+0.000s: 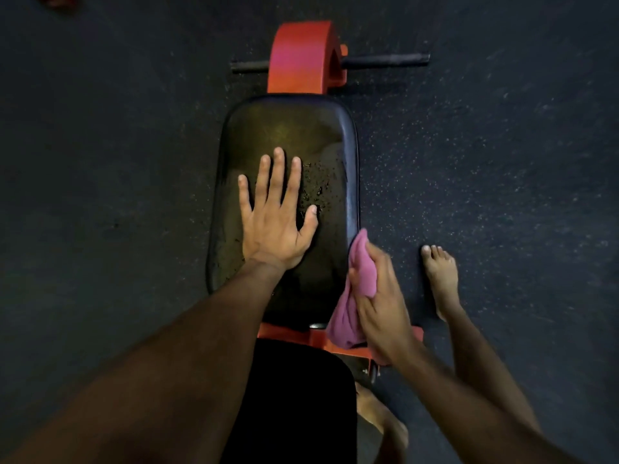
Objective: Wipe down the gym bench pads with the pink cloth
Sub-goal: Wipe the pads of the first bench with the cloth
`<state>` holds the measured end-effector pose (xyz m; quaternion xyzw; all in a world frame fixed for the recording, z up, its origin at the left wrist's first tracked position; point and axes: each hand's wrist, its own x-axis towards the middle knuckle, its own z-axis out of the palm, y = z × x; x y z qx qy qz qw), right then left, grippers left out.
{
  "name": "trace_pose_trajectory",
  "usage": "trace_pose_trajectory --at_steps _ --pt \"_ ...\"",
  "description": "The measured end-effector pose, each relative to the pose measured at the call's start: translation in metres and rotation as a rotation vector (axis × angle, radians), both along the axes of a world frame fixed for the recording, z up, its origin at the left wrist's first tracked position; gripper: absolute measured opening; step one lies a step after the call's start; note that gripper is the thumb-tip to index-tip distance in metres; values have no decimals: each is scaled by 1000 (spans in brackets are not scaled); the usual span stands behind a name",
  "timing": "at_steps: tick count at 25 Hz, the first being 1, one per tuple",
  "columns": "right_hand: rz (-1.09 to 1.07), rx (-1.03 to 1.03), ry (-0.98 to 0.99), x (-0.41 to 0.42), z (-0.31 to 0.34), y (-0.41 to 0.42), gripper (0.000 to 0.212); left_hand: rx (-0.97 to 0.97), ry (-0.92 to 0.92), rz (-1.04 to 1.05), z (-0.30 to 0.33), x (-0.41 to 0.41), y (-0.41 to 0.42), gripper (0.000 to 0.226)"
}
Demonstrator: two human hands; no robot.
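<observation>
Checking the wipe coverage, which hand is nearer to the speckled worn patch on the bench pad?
Left. The left hand lies flat on the pad with its thumb beside the speckled patch; the right hand grips the pink cloth at the pad's right edge.

A gym floor.
A padded bench [284, 209] on an orange frame [301, 58] is seen standing on dark speckled rubber flooring [485, 145].

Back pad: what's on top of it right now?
On the back pad: left hand flat, dark specks beside it. Pink cloth, held by right hand, meets its right edge. Surface under palm hidden.
</observation>
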<state>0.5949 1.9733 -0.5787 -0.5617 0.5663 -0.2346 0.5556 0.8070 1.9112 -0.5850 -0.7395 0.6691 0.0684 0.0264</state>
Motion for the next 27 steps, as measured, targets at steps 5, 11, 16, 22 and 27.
trace_pose_trajectory --at_steps 5,11,16,22,27 --pt "-90 -139 159 34 -3 -87 42 -14 10 2 -5 -1 1 80" --pt "-31 -307 240 48 -14 -159 45 -44 15 5 -5 -1 0 79" --pt "150 -163 316 15 1 -35 62 -54 31 3 -4 0 0 78" --pt "104 -315 461 54 7 -159 39 -74 44 -2 -5 0 2 77" --pt "124 -308 364 35 -3 -117 47 -75 47 2 -4 0 1 78"
